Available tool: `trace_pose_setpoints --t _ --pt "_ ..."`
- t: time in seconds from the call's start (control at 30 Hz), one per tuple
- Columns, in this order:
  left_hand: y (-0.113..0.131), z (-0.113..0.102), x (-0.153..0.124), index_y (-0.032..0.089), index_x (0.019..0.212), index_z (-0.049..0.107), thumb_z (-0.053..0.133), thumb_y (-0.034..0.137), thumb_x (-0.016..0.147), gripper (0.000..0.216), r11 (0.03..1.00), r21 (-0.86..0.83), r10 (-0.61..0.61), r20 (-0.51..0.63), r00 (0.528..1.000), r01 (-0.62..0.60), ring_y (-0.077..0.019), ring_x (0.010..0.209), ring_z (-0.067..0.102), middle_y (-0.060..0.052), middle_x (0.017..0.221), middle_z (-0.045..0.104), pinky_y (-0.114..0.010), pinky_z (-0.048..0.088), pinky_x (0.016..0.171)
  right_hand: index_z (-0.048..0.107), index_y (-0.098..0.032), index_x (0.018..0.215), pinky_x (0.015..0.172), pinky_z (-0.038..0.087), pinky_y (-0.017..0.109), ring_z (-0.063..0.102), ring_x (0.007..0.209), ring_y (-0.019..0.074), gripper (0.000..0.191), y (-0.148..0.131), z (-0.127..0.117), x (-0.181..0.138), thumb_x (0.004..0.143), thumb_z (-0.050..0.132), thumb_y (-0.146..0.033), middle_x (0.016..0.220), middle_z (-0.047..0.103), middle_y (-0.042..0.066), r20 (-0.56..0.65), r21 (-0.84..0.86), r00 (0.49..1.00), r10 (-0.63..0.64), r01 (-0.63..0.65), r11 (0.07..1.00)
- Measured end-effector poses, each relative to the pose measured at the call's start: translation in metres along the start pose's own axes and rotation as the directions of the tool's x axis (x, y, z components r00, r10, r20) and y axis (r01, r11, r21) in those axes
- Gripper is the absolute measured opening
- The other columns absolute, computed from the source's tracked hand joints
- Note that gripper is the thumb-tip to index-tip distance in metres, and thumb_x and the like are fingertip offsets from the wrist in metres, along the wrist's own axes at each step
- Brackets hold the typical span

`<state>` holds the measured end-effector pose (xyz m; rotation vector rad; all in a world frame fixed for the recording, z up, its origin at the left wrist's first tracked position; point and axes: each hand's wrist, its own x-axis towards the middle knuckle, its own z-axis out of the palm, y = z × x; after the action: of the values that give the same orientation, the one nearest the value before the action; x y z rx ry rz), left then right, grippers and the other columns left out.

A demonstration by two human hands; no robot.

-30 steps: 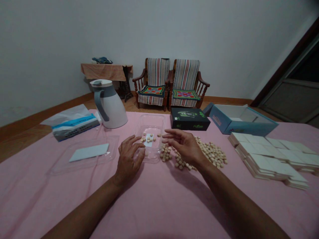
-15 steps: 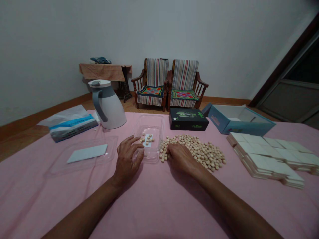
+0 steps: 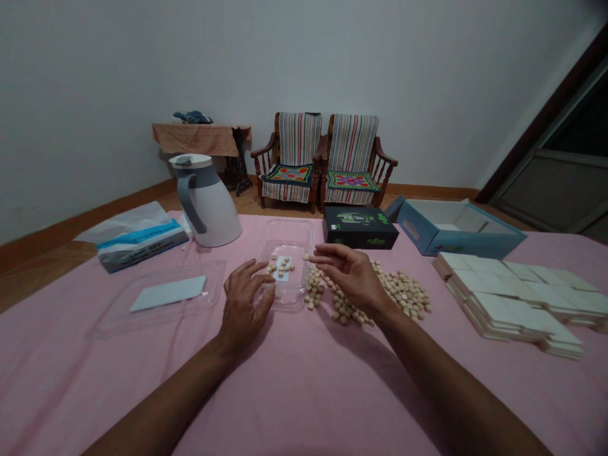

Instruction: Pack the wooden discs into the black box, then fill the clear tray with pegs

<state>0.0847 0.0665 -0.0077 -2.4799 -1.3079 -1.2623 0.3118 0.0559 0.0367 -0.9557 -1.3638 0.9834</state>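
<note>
A clear plastic container (image 3: 308, 237) lies in the middle of the pink-covered table, with several small round wooden pieces (image 3: 284, 267) on a pale rectangle inside. My left hand (image 3: 247, 294) rests at its near left side, fingers spread and holding nothing. Over the container's right edge hovers my right hand (image 3: 349, 273), its fingers stretched out and the thumb apart. One small wooden piece (image 3: 307, 257) shows right at those fingertips and does not look gripped. Beneath and behind this hand spreads a pile of the same wooden pieces (image 3: 407, 294), partly hidden by it.
To the left are a clear lid (image 3: 109, 326) with a white strip (image 3: 168, 293), a tissue pack (image 3: 142, 244) and a white-grey jug (image 3: 216, 209). A black box (image 3: 361, 237), an open blue box (image 3: 460, 244) and stacked pale wooden squares (image 3: 508, 304) stand right.
My right hand has risen from the pile and moved up to the container's right edge, its fingers opening out. A wooden piece now shows at its fingertips. My left hand has stayed put.
</note>
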Motion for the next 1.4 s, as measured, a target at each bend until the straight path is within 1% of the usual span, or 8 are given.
trace_pose_setpoints --t 0.07,0.13,0.27,0.47,0.87,1.13,1.23,1.4 --pt "0.000 0.000 0.000 0.022 0.093 0.062 0.046 0.028 0.090 0.017 1.000 -0.003 -0.004 0.001 1.000 0.004 -0.0271 0.123 0.046 -0.009 0.119 0.062 -0.050 0.035 0.102 0.061 -0.019 0.101 0.081 0.051 0.030 0.066 0.093 0.0167 0.026 0.001 0.000 -0.001 0.076 0.061 -0.025 0.100 0.068 0.005 -0.017 0.008 1.000 -0.012 0.012 1.000" --pt "0.001 -0.001 0.000 0.022 0.094 0.062 0.047 0.028 0.089 0.017 1.000 -0.006 -0.003 0.003 1.000 0.003 -0.0270 0.124 0.045 -0.009 0.119 0.061 -0.050 0.035 0.102 0.063 -0.018 0.093 0.074 0.050 0.028 0.065 0.082 0.0145 0.017 0.003 -0.003 -0.003 0.076 0.060 -0.020 0.088 0.068 0.003 0.025 -0.203 1.000 -0.013 0.018 0.979" --pt "0.001 -0.001 -0.001 0.021 0.093 0.062 0.047 0.028 0.090 0.017 1.000 -0.002 0.002 0.005 1.000 -0.002 -0.0271 0.123 0.046 -0.009 0.119 0.061 -0.050 0.035 0.101 0.064 -0.016 0.079 0.067 0.041 0.025 0.057 0.072 0.0128 0.017 0.012 -0.005 -0.011 0.072 0.053 -0.004 0.075 0.064 0.002 0.235 -0.708 0.967 0.093 0.105 0.698" --pt "-0.003 0.002 -0.003 0.022 0.095 0.062 0.048 0.027 0.089 0.016 1.000 0.010 0.004 0.007 1.000 -0.004 -0.0266 0.124 0.045 -0.008 0.120 0.061 -0.049 0.034 0.102 0.060 -0.016 0.084 0.071 0.035 0.024 0.053 0.085 0.0148 0.014 0.025 0.007 -0.026 0.079 0.050 -0.008 0.090 0.059 0.006 0.308 -0.852 0.923 0.228 0.161 0.498" --pt "-0.002 0.001 -0.001 0.021 0.094 0.062 0.048 0.028 0.089 0.016 1.000 0.006 0.007 -0.004 1.000 -0.007 -0.0267 0.124 0.046 -0.009 0.120 0.062 -0.049 0.034 0.102 0.058 -0.015 0.081 0.067 0.035 0.026 0.053 0.078 0.0154 0.010 0.023 0.001 -0.026 0.079 0.050 -0.009 0.085 0.059 0.007 0.278 -0.878 0.937 0.213 0.158 0.452" --pt "-0.001 0.000 -0.001 0.021 0.095 0.062 0.048 0.027 0.090 0.016 1.000 0.005 0.008 0.006 1.000 -0.008 -0.0269 0.123 0.045 -0.009 0.120 0.061 -0.049 0.035 0.101 0.057 -0.019 0.107 0.073 0.046 0.025 0.063 0.082 0.0119 0.027 -0.007 0.000 -0.007 0.081 0.053 -0.012 0.105 0.064 0.005 0.094 -0.397 0.990 -0.103 0.132 0.908" --pt "-0.001 0.000 -0.001 0.021 0.095 0.062 0.048 0.027 0.090 0.016 1.000 0.006 0.013 0.006 1.000 -0.013 -0.0269 0.124 0.044 -0.009 0.121 0.061 -0.049 0.034 0.101 0.062 -0.018 0.093 0.073 0.044 0.025 0.061 0.078 0.0128 0.019 0.000 -0.002 -0.007 0.080 0.051 -0.009 0.090 0.066 0.004 0.094 -0.563 0.992 -0.082 0.121 0.817" --pt "-0.003 0.001 -0.002 0.020 0.094 0.062 0.047 0.027 0.090 0.017 1.000 0.011 0.025 -0.001 1.000 -0.025 -0.0275 0.123 0.045 -0.010 0.119 0.061 -0.050 0.035 0.101 0.061 -0.017 0.082 0.073 0.037 0.026 0.056 0.084 0.0164 0.015 0.022 0.000 -0.017 0.083 0.047 -0.011 0.088 0.063 0.006 0.233 -0.861 0.963 0.139 0.138 0.489"
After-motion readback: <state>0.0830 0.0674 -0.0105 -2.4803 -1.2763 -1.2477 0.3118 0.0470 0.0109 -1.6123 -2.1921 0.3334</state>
